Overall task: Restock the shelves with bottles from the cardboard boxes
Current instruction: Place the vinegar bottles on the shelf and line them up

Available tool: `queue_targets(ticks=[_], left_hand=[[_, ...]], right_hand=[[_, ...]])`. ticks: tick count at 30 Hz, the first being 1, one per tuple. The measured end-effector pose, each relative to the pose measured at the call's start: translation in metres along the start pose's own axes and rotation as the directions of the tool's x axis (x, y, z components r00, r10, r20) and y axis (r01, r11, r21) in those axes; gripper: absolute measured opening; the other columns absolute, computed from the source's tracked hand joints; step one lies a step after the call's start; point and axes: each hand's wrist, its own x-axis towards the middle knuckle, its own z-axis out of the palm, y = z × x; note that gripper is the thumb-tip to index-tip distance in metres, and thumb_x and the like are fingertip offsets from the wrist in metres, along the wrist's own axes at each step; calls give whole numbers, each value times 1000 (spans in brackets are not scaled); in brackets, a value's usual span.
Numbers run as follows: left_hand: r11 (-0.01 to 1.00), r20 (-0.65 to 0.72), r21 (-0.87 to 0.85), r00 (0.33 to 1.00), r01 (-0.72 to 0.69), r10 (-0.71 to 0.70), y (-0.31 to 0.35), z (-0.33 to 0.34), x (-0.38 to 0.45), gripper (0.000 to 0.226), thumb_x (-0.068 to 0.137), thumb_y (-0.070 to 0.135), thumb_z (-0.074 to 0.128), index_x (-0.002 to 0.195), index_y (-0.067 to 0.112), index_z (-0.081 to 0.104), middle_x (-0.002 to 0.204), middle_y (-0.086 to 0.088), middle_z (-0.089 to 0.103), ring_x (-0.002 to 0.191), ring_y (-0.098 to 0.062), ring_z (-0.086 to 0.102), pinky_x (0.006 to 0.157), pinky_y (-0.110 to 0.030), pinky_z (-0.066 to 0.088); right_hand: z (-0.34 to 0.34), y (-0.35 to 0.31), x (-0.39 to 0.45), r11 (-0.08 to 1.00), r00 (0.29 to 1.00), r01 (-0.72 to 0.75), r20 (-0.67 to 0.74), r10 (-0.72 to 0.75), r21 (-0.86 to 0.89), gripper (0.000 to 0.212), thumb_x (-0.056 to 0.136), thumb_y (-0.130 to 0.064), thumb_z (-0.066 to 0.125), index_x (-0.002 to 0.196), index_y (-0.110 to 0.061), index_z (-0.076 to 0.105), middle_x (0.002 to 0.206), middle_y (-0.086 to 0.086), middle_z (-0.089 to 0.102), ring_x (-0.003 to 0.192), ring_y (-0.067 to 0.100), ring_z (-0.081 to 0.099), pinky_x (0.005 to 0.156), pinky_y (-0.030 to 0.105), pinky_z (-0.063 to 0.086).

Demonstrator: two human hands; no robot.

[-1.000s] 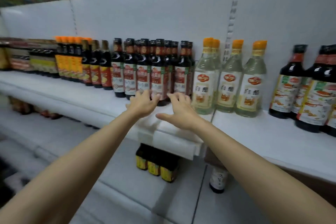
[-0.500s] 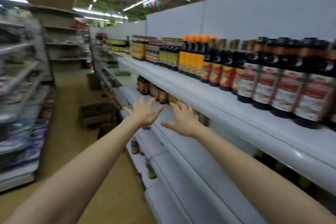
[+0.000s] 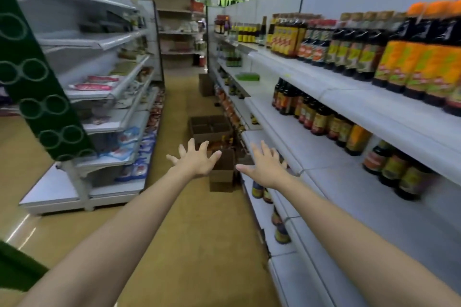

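My left hand (image 3: 195, 162) is out in front, fingers spread and holding nothing; just past it on the aisle floor sit the cardboard boxes (image 3: 212, 129), the nearer one open with bottle tops showing. My right hand (image 3: 265, 168) is likewise splayed and empty, near the edge of the shelves (image 3: 324, 157). Upper shelves on the right look well stocked; lower ones show bare stretches, so I judge plenty left.

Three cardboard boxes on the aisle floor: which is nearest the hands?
The small box just beyond the left hand, partly hidden by it. The divided open box and the far box sit farther up the aisle.
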Motion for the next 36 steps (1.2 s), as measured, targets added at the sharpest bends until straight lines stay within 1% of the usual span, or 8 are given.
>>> queue_targets(ticks=[9, 12, 16, 18, 20, 25, 31, 36], left_hand=[[983, -146, 173, 989, 65, -39, -23, -2, 165, 67, 93, 64, 28, 151, 32, 17, 160, -4, 2, 146, -34, -4, 110, -67, -1], [976, -157, 192, 985, 100, -70, -33, -17, 220, 67, 94, 62, 28, 151, 32, 10, 160, -3, 5, 146, -34, -2, 110, -67, 0], [975, -265, 188, 962, 116, -63, -47, -30, 284, 65, 96, 47, 43, 149, 20, 18, 151, -11, 25, 140, -34, 19, 112, -57, 19], [978, -316, 181, 948, 102, -40, -59, -32, 317, 55, 94, 38, 49, 140, 15, 31, 142, -13, 33, 131, -33, 30, 104, -48, 36], [988, -346, 119, 937, 102, -55, -74, -35, 352, 40, 92, 30, 52, 127, 13, 40, 134, -12, 40, 122, -30, 40, 91, -41, 45], [990, -351, 91, 934, 106, -68, -121, -50, 455, 27, 93, 27, 47, 115, 11, 44, 119, -11, 53, 104, -31, 56, 77, -40, 46], [995, -308, 94, 952, 36, -6, -167, -90, 587, 33, 94, 26, 46, 122, 9, 41, 117, -16, 56, 102, -36, 57, 75, -41, 45], [996, -133, 54, 988, -70, 76, -169, -87, 693, 69, 95, 39, 50, 150, 22, 13, 145, -15, 34, 128, -34, 42, 101, -48, 38]], right_hand=[[9, -23, 198, 985, 983, 169, 63, -171, 39, 82, 88, -75, 20, 150, -35, -15, 160, -1, -17, 146, 32, -17, 111, 64, -6], [1, -39, 262, 970, 969, 240, 60, -241, 32, 82, 90, -71, 25, 150, -33, -18, 160, 1, -18, 147, 34, -4, 114, 63, 0], [-3, -66, 338, 954, 960, 278, 9, -281, 117, 83, 96, -57, 36, 151, -24, -16, 153, 14, 29, 123, 33, 51, 95, 46, 45], [0, -82, 374, 958, 959, 280, -62, -276, 66, 82, 98, -52, 39, 151, -20, -14, 124, 12, 60, 99, 27, 64, 80, 40, 53], [3, -100, 411, 961, 957, 274, -106, -270, 29, 76, 99, -49, 40, 152, -18, -5, 106, 10, 66, 88, 26, 66, 73, 38, 54], [18, -150, 518, 950, 941, 312, -143, -307, 12, 57, 99, -44, 42, 145, -18, 19, 110, 11, 65, 97, 31, 65, 81, 46, 54], [24, -197, 641, 966, 965, 257, -71, -254, 28, 63, 98, -46, 43, 149, -22, 14, 124, 11, 59, 108, 32, 60, 90, 47, 49], [35, -206, 727, 981, 980, 187, 72, -184, -49, 74, 95, -56, 43, 153, -36, 1, 161, 7, 0, 146, 35, 4, 112, 60, 13]])
